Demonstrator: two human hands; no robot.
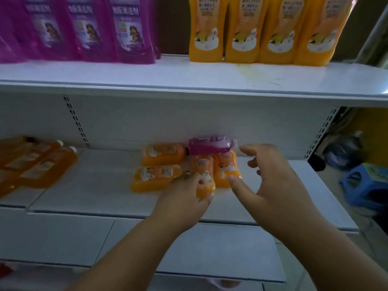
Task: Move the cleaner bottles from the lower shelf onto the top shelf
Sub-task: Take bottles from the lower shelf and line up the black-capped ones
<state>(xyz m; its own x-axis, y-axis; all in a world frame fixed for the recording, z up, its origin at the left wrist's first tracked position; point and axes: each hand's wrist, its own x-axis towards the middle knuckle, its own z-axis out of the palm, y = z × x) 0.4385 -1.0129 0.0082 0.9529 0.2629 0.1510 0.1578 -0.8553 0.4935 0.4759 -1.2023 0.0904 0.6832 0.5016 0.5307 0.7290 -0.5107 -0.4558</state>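
Several orange cleaner bottles lie flat on the lower shelf [100, 185]. My left hand [186, 196] grips the base of one orange bottle [204, 175] in the middle of the group. My right hand [266, 177] hovers with spread fingers beside another orange bottle [225, 169], its thumb near that bottle's base. A purple bottle [210, 146] lies on its side behind them against the back panel. Two more orange bottles [162, 157] lie to the left. On the top shelf [189, 78] stand purple bottles [130, 30] at left and orange bottles [241, 30] at right.
Amber bottles [42, 164] lie at the far left of the lower shelf. A blue plastic stool [365, 185] and a dark bag [344, 152] sit on the floor beyond the shelf's right end. Another white shelf [147, 248] juts out below.
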